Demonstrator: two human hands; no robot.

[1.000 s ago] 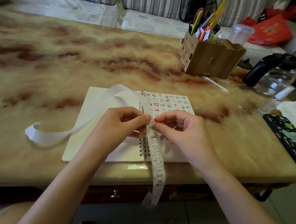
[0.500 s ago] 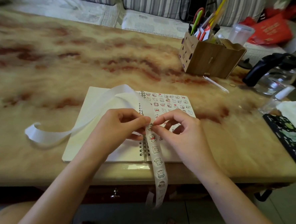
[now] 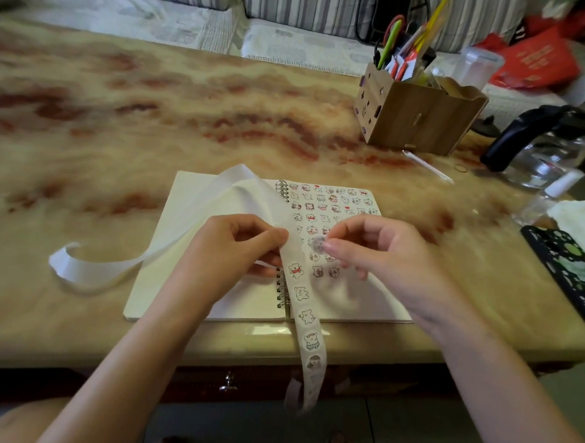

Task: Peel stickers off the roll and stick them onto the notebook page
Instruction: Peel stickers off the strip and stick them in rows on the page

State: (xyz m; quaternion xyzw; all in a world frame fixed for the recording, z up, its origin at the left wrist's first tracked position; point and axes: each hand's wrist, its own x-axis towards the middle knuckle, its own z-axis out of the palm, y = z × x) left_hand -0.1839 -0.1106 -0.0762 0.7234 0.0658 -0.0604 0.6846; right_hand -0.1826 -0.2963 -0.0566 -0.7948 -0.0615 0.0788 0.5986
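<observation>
An open spiral notebook (image 3: 381, 309) lies near the table's front edge, its right page covered with several rows of small cartoon stickers. A sticker strip (image 3: 307, 320) runs from my left hand down over the table edge; its emptied white backing (image 3: 86, 270) loops away to the left across the left page. My left hand (image 3: 227, 255) pinches the strip over the notebook's spine. My right hand (image 3: 378, 250) has come away to the right and pinches a small round sticker (image 3: 318, 242) between thumb and forefinger, above the right page.
A wooden pen holder (image 3: 417, 122) with pens and scissors stands at the back right. A glass kettle with a black handle (image 3: 545, 147), a crumpled tissue (image 3: 578, 225) and a dark patterned phone case (image 3: 569, 272) lie to the right. A striped sofa is behind the table.
My right hand, which was pinching at the strip beside my left, has pulled a sticker off and moved slightly right. The strip has slid a little in my left hand.
</observation>
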